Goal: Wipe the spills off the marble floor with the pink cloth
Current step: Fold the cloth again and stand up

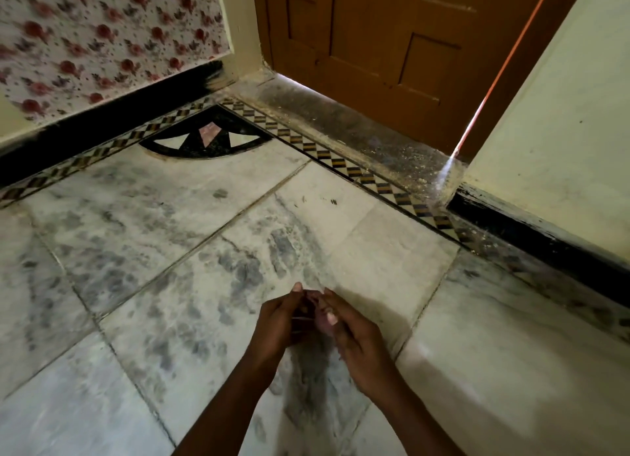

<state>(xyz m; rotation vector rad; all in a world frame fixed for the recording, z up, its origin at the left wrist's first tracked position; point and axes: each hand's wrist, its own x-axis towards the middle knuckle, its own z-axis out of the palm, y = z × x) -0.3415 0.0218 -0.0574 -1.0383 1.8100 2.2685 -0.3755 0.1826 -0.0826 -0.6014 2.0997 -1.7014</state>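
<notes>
Hovering together above the marble floor point(143, 237), left hand point(279, 322) and right hand point(358, 336) with fingers curled, contents blurred and untellable, pink cloth unseen, risking smeared grey marks point(238, 275) from bare fingers.

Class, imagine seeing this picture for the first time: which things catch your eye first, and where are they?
Two hands, the left hand and right hand, meet low in the middle, fingers curled together above the grey-mottled marble floor. Behind them a brown wooden door fills the top centre. A black fan-shaped inlay sits in the floor's far corner, under red-flowered wallpaper at upper left.
</notes>
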